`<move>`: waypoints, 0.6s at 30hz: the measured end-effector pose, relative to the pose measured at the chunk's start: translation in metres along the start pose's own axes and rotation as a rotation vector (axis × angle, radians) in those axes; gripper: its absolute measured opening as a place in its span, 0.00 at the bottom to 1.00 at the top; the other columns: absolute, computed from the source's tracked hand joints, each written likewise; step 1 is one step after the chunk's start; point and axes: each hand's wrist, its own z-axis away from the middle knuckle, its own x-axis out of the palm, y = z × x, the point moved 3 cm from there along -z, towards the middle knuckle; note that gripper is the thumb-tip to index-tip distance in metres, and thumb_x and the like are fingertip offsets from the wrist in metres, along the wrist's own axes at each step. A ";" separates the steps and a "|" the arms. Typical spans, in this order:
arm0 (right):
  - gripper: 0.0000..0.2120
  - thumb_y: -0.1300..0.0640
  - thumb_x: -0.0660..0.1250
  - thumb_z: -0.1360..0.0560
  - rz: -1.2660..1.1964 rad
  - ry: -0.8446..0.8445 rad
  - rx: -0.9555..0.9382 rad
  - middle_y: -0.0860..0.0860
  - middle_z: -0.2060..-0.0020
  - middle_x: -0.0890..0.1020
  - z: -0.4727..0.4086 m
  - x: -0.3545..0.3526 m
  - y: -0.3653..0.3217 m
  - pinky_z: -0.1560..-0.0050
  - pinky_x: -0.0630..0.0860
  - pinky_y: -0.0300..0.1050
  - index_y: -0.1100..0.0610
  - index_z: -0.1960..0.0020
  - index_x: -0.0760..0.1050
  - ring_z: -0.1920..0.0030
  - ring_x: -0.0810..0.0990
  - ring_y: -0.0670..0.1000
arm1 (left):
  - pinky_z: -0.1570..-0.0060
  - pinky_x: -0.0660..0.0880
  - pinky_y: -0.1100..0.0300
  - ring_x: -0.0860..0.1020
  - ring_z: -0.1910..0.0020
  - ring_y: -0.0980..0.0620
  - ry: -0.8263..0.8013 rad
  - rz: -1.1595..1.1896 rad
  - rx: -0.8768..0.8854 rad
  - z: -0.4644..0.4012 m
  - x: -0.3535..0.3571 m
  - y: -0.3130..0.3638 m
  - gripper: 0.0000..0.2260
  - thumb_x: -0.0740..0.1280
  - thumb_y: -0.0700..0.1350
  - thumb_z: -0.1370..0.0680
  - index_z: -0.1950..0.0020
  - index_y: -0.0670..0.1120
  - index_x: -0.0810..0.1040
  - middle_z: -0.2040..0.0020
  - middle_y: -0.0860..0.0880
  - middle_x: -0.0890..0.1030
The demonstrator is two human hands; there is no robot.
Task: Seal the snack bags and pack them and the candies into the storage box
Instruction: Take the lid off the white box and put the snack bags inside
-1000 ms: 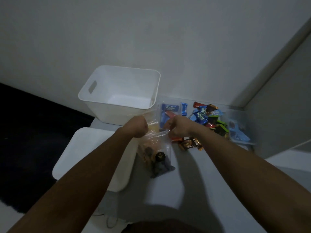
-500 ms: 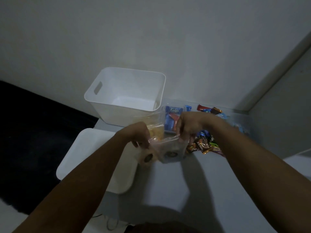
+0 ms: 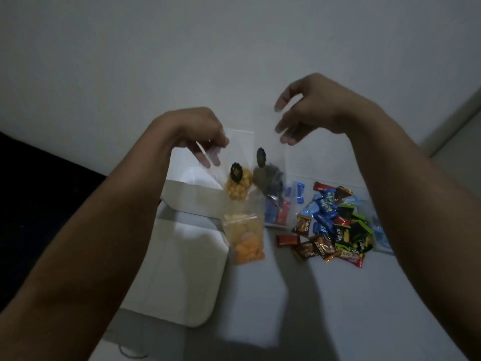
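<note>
Above the white box [image 3: 192, 183], my left hand [image 3: 192, 131] pinches the top corner of a clear bag of yellow snacks [image 3: 238, 175], which hangs with its long axis vertical. A second bag with dark contents [image 3: 268, 175] hangs just beside it; whether my left fingers grip it too, I cannot tell. My right hand [image 3: 309, 108] is open, empty and apart from both. A third bag of orange snacks [image 3: 246, 241] lies on the table [image 3: 286, 295], candies [image 3: 335, 225] to its right. The box sits directly below; lowering is likely next.

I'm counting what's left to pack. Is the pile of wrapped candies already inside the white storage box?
No: the wrapped candies lie in a loose pile on the table, right of the white storage box.
</note>
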 end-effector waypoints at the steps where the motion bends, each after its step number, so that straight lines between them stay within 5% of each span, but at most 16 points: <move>1: 0.17 0.74 0.71 0.31 -0.016 0.023 -0.010 0.66 0.62 0.83 -0.007 0.003 -0.003 0.62 0.83 0.52 0.64 0.44 0.74 0.63 0.85 0.62 | 0.69 0.79 0.55 0.85 0.60 0.43 0.024 0.008 -0.003 -0.005 -0.006 0.002 0.07 0.63 0.36 0.22 0.52 0.32 0.77 0.64 0.37 0.80; 5: 0.15 0.73 0.67 0.27 0.001 0.107 -0.005 0.66 0.58 0.81 -0.040 0.022 -0.005 0.62 0.83 0.51 0.63 0.42 0.74 0.65 0.86 0.59 | 0.66 0.82 0.52 0.84 0.58 0.39 0.109 0.052 -0.027 -0.035 -0.018 -0.001 0.07 0.62 0.35 0.22 0.51 0.31 0.77 0.60 0.35 0.80; 12: 0.13 0.70 0.66 0.27 0.084 0.141 0.070 0.64 0.53 0.82 -0.097 0.069 0.034 0.64 0.84 0.50 0.65 0.43 0.77 0.64 0.86 0.55 | 0.72 0.80 0.51 0.78 0.71 0.41 0.187 0.124 -0.152 -0.105 -0.006 -0.039 0.09 0.60 0.31 0.22 0.62 0.33 0.74 0.66 0.34 0.77; 18: 0.20 0.68 0.64 0.27 0.230 0.089 0.161 0.61 0.43 0.80 -0.134 0.085 0.081 0.59 0.84 0.52 0.63 0.35 0.74 0.57 0.85 0.59 | 0.59 0.81 0.44 0.78 0.71 0.40 0.222 0.186 -0.177 -0.162 0.018 -0.063 0.09 0.62 0.31 0.23 0.64 0.33 0.74 0.65 0.34 0.77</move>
